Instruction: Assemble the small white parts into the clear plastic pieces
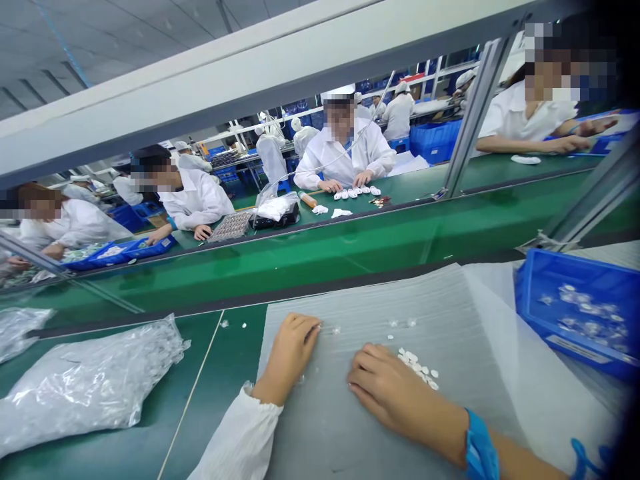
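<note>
On a pale grey, thin sheet (325,433), the person's left hand (293,347) bends its fingers beside small clear pieces (337,330); whether it grips one cannot be told. The right hand (383,387), above a blue wristband (481,447), curls palm-down near small flat white pieces (411,357), its palm hidden, its grip uncertain. At right, a blue plastic bin (531,320), its edge shadowed, holds clear-and-white parts (590,305). At left, a bulging clear plastic bag (80,397), cut off, holds translucent bits (170,343).

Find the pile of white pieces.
Head view, right of centre: the white pieces lie on the grey sheet, beside the right hand, left of the near blue bin.
</note>
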Motion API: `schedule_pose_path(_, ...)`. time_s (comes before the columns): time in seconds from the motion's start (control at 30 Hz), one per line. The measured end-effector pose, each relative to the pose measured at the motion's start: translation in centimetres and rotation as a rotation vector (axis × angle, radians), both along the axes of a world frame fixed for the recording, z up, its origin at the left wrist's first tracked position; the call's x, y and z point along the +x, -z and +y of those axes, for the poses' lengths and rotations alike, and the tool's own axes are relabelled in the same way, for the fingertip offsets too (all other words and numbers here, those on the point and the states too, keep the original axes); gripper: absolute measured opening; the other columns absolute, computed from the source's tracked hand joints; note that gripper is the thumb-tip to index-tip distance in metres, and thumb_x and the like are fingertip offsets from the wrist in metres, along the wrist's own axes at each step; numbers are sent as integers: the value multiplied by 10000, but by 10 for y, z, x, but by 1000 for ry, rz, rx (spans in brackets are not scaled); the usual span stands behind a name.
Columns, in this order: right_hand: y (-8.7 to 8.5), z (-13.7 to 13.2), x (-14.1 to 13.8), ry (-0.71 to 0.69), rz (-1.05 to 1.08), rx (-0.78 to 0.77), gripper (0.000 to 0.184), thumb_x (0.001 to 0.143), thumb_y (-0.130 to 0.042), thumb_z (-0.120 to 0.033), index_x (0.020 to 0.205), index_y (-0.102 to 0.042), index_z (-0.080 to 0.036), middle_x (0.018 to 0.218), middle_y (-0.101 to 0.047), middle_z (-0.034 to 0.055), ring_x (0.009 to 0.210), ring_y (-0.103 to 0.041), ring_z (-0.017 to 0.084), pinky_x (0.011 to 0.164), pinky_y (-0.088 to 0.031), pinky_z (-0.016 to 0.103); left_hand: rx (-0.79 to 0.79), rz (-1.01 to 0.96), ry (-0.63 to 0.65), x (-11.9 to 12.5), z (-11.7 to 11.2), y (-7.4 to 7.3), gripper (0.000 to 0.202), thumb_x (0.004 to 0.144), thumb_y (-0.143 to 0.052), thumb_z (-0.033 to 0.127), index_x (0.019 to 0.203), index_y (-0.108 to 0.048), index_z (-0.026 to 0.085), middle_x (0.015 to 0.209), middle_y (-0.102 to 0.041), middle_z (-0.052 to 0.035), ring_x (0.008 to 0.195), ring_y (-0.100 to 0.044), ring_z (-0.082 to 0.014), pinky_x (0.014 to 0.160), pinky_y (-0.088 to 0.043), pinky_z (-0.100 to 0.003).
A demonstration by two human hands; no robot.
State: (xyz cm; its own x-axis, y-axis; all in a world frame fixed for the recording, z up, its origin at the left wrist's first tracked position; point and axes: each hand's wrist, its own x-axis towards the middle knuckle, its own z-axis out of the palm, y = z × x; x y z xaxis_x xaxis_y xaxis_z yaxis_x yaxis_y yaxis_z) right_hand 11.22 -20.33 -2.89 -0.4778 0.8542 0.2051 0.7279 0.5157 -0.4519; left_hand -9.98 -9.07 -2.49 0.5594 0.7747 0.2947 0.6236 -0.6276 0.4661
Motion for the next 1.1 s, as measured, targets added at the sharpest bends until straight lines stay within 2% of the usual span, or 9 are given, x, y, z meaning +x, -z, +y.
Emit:
schedule_pose_path(0.1, -5, 0, 1, 30, 124, -29, 151, 949, -477, -145, 919, -617, -193, 920, -631, 52, 907, -548, 218, 830, -453, 371, 14, 2, -34, -5, -1, -10, 236, 958, -543, 274, 1136, -679, 199, 1110, -723, -91, 1065, -593, -272, 945, -461, -421)
schedule_pose_path(0.17, -9, 1, 1, 85, 263, -63, 160, 946, -468, -145, 944, -620, -194, 919, -636, 54, 889, -563, 207, 812, -464, 355, 7, 43, -55, -9, -4, -20, 218, 952, -547, 299, 1076, -695, 198, 1082, -727, -91, 1053, -603, -276, 943, -454, -423)
schedule_pose_path(0.33, -18, 5, 4, 240, 564, -188, 167, 950, -503, -247, 914, -661, -209, 831, -654, 40, 744, -595, 177, 676, -475, 307, -111, 216, -91, -22, -9, -45, 213, 856, -647, 337, 1014, -717, 212, 1027, -734, -81, 1012, -620, -308, 903, -449, -432)
schedule_pose_path(0.47, -16, 9, 4, 368, 722, -348, 201, 936, -552, -364, 897, -682, -216, 829, -678, 35, 746, -630, 189, 650, -493, 300, -239, 239, -105, -33, -5, -44, 213, 782, -688, 300, 973, -734, 217, 1015, -729, -80, 985, -625, -306, 876, -458, -411)
schedule_pose_path(0.63, -11, 9, 4, 390, 830, -448, 245, 915, -586, -430, 926, -689, -208, 817, -674, 28, 735, -635, 188, 649, -505, 297, -330, 110, -122, -39, 4, -30, 251, 735, -604, 138, 929, -747, 209, 926, -723, -72, 832, -647, -243, 794, -485, -364)
schedule_pose_path(0.77, -10, 9, 4, 379, 871, -478, 253, 907, -598, -440, 938, -688, -205, 827, -664, 30, 719, -627, 179, 658, -508, 299, -383, -25, -168, -35, 3, -36, 216, 785, -621, 207, 947, -764, 210, 935, -746, -81, 856, -667, -255, 803, -502, -381)
schedule_pose_path(0.83, -10, 10, 4, 379, 894, -491, 251, 900, -609, -440, 943, -688, -206, 838, -662, 31, 712, -628, 176, 653, -507, 297, -503, -153, -185, -31, 0, -43, 211, 826, -641, 287, 983, -760, 212, 992, -757, -82, 924, -682, -261, 851, -513, -385)
schedule_pose_path(0.97, -9, 12, 5, 379, 967, -554, 276, 869, -650, -462, 945, -686, -200, 811, -662, 30, 703, -644, 180, 637, -509, 291, -837, -482, -154, -22, -9, -53, 283, 860, -671, 376, 1064, -729, 189, 1098, -755, -102, 972, -706, -241, 923, -528, -380)
schedule_pose_path(1.1, -8, 14, 5, 391, 1067, -620, 302, 836, -695, -477, 923, -680, -189, 784, -674, 20, 705, -670, 179, 658, -522, 289, -963, -657, -144, -16, -14, -53, 297, 832, -735, 334, 1079, -717, 171, 1129, -748, -116, 996, -710, -223, 948, -525, -347)
